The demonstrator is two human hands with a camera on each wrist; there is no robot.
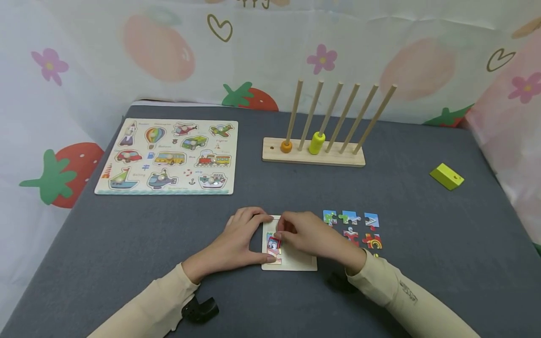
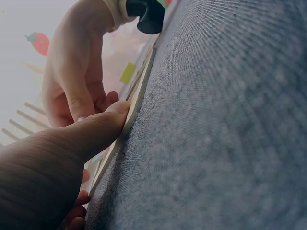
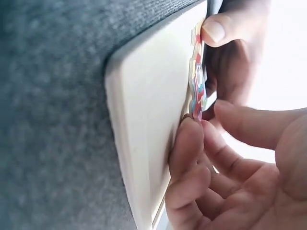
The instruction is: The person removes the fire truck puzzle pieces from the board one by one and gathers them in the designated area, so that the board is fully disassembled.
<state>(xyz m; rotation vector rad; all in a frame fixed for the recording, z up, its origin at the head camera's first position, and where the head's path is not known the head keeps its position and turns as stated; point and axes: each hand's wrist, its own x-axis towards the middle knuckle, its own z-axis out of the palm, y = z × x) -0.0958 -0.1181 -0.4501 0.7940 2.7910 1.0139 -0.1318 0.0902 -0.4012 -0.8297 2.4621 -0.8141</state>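
Note:
A pale wooden puzzle board (image 1: 297, 260) lies on the grey table, with joined jigsaw pieces (image 1: 274, 244) along its left side. My left hand (image 1: 236, 241) holds the board from the left, thumb at the lower edge and fingers at the upper edge. Seen from the left wrist, that thumb (image 2: 115, 117) presses the board's rim. My right hand (image 1: 310, 234) reaches over the board from the right, fingers curled. In the right wrist view its fingertips (image 3: 189, 127) and thumb pinch the end of a colourful jigsaw piece (image 3: 196, 110), mostly covered by the fingers.
Several loose jigsaw pieces (image 1: 372, 241) lie right of the board, partly behind the right forearm. A peg stand (image 1: 313, 157) with orange and yellow beads is further back. A vehicle picture board (image 1: 190, 183) lies back left, a yellow-green block (image 1: 447, 176) at right.

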